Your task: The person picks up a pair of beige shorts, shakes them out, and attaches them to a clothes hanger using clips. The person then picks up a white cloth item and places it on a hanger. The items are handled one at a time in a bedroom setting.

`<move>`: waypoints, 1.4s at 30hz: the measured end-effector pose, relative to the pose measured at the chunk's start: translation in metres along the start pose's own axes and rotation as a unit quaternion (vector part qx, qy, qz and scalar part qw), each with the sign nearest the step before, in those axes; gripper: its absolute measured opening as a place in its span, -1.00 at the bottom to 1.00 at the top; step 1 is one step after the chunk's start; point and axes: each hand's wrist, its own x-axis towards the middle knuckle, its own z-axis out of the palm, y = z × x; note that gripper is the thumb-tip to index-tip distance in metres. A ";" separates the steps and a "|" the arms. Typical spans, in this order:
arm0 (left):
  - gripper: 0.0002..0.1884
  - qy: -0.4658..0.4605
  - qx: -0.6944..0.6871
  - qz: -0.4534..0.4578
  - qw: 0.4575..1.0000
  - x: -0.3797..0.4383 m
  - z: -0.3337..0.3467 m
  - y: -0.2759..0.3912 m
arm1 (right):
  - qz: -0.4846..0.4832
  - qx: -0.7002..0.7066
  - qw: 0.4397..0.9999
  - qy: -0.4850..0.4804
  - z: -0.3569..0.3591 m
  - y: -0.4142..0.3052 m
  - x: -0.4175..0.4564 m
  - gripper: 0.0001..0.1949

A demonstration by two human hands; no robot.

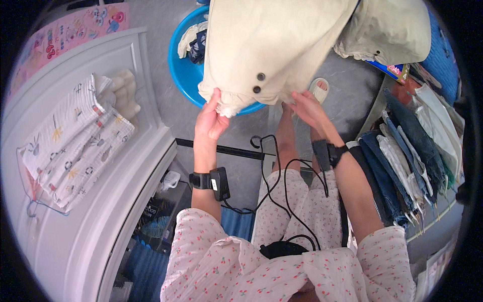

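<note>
A cream cloth garment [271,41] with a gathered, frilled edge and two dark buttons spreads out in front of me. My left hand [212,119] pinches its frilled edge between thumb and fingers. At the opposite corner of that edge, my right hand [307,107] grips the cloth with its fingertips. A second cream section [385,30], with similar buttons and gathers, hangs at the upper right; whether it joins the held part cannot be told. Beneath the garment, a blue plastic basin [185,81] is partly covered and holds white and dark cloth.
Jeans and other clothes [396,166] hang in a row on the right. At left, a printed white cloth [79,139] hangs on a hanger against a white door [139,94]. Black cables [279,181] dangle between my wrist straps. A pale slipper [319,90] rests on the grey floor.
</note>
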 end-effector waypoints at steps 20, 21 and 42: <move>-0.63 -0.035 0.082 -0.060 0.994 0.019 0.016 -0.136 | 0.062 -0.315 0.932 0.168 0.011 -0.038 -0.106 -0.70; -0.66 -0.008 0.088 -0.055 0.995 0.021 0.018 -0.141 | 0.075 -0.362 0.908 0.195 0.009 -0.039 -0.107 -0.67; -0.89 -0.047 -0.038 -0.093 0.994 -0.011 0.012 -0.178 | -0.005 -0.304 0.939 0.160 0.026 -0.061 -0.079 -0.74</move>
